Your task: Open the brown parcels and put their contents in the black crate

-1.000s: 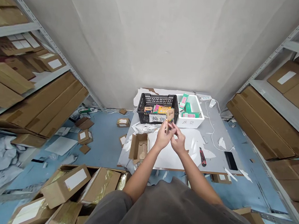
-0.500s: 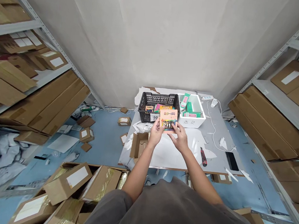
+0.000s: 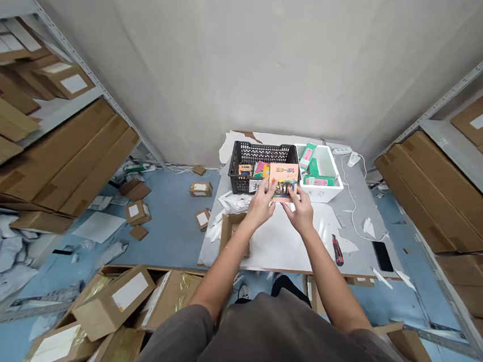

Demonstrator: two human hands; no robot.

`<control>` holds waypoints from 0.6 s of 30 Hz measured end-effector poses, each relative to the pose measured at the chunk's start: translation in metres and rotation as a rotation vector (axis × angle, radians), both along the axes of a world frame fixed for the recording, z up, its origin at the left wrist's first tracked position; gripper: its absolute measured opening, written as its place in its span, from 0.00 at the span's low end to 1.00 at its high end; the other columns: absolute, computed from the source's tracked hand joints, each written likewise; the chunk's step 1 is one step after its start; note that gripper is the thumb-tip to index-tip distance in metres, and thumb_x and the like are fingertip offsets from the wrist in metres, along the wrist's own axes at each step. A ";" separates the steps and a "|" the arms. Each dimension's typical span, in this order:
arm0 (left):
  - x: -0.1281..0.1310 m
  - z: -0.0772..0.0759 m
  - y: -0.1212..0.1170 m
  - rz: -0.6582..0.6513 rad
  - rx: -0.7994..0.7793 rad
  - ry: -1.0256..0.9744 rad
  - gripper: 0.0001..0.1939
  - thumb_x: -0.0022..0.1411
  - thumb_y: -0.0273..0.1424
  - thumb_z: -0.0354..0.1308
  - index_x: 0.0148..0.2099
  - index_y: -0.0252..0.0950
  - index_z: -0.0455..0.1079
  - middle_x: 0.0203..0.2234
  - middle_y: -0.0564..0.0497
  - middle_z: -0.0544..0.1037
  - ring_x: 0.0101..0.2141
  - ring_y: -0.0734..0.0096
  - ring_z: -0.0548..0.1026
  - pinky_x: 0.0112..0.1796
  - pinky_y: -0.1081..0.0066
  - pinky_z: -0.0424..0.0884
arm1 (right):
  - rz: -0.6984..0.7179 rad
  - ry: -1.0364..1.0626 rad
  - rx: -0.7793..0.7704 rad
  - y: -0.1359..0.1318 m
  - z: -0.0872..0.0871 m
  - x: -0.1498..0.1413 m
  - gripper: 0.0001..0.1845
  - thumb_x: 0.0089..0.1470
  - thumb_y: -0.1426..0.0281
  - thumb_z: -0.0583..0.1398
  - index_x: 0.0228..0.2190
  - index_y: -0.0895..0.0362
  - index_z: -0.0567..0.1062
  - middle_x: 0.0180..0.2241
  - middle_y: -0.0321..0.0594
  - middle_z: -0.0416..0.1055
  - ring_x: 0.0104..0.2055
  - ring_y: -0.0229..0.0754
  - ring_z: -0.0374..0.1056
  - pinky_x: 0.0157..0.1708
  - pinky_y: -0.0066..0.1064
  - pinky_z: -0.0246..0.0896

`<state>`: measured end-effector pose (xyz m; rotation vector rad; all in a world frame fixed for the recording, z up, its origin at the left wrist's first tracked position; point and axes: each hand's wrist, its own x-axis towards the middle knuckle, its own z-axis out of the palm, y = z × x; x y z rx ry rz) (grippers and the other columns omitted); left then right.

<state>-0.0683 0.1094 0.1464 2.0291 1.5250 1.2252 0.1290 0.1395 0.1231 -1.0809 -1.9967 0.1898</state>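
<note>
Between both hands I hold a flat orange box with a colourful printed front (image 3: 284, 172), raised in front of the black basket. My left hand (image 3: 260, 205) grips its lower left edge, and my right hand (image 3: 301, 209) has its fingers on the lower right part. Behind it, the black plastic basket (image 3: 237, 185) contains several small coloured packs. A white bin (image 3: 328, 195) beside it holds green-and-pink boxes (image 3: 318, 181). Below my left wrist, an open cardboard box (image 3: 226, 231) stands on the table, partly covered by my forearm.
On the table's right lie a red-and-black utility knife (image 3: 338, 250), a phone (image 3: 382, 256) and a white cable. Paper scraps (image 3: 239, 202) lie near the basket. Cartons (image 3: 116, 300) are piled at lower left. Shelves with boxes (image 3: 441, 189) flank both sides.
The orange box has turned from a slant to nearly straight, and both hands have shifted with it. The camera view has moved a little, showing my feet below the table.
</note>
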 end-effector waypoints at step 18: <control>-0.137 -0.062 0.215 0.402 -0.275 0.110 0.44 0.60 0.33 0.70 0.75 0.38 0.59 0.78 0.34 0.44 0.71 0.33 0.59 0.67 0.40 0.60 | 0.262 -0.139 -0.291 0.282 -0.078 -0.142 0.38 0.60 0.59 0.70 0.67 0.55 0.70 0.65 0.58 0.67 0.66 0.61 0.65 0.63 0.55 0.66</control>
